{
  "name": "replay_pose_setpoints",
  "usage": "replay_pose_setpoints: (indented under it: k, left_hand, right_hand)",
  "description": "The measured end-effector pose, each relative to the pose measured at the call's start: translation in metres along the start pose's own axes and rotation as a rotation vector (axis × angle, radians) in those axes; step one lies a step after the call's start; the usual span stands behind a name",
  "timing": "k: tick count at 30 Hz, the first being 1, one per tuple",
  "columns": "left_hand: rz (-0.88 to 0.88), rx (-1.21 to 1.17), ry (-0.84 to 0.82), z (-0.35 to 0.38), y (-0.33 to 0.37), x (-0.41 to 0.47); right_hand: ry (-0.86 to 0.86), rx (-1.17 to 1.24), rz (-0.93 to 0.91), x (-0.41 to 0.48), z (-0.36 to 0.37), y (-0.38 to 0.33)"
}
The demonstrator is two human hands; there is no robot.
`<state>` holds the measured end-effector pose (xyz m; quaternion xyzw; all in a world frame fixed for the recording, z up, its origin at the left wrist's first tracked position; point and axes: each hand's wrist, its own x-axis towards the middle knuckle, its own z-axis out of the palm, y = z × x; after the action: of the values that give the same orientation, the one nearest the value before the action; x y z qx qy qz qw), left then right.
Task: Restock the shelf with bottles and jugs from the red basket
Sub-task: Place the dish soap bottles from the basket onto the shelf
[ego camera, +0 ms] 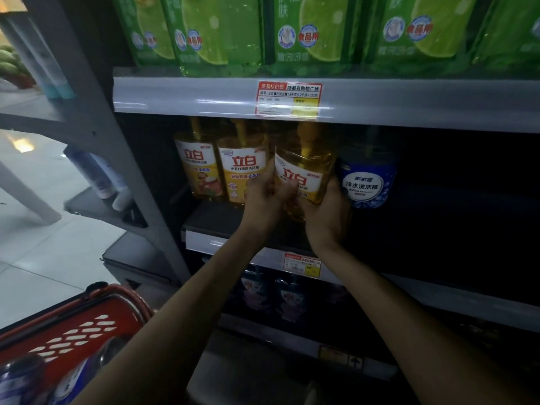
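Note:
Both hands hold a yellow detergent bottle [306, 168] with a white and red label, tilted, over the middle shelf [216, 242]. My left hand [264, 197] grips its left side and my right hand [328, 209] cups its lower right side. Two matching yellow bottles [242, 168] stand upright to its left. A blue bottle [366, 176] stands just to its right. The red basket [79, 331] sits at the lower left, with dark bottles [26, 378] partly visible inside.
Green lime-print detergent packs [306, 30] fill the shelf above. Its front rail carries a red price tag [289, 97]. Purple bottles [289, 296] stand on the lower shelf. A grey shelf upright [96, 118] runs diagonally on the left, with tiled floor [43, 258] beyond it.

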<state>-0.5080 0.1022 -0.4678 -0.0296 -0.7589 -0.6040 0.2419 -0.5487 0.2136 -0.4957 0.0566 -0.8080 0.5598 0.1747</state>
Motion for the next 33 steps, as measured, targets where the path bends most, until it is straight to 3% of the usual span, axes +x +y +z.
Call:
replay_pose_setpoints:
  k: [4,12,19,24,33]
  left_hand:
    - [0.045,0.010,0.057,0.008,-0.003,0.011]
    - [-0.047,-0.024,0.151,0.014,-0.015,0.013]
    - [-0.085,-0.009,0.061,0.007,-0.014,0.008]
    - [-0.152,0.041,0.010,-0.002,-0.010,0.002]
    - [-0.215,0.215,-0.064,-0.041,0.007,-0.048]
  right_hand:
    - [0.042,-0.027,0.013,0.013,0.008,0.001]
    - [0.058,-0.204,0.007,0.021,0.015,-0.003]
    - [0.024,-0.145,0.025,0.018,0.013,-0.006]
    - [0.005,-0.016,0.151,0.006,0.005,-0.009]
    - [-0.291,-0.027,0.189,-0.033,-0.016,-0.031]
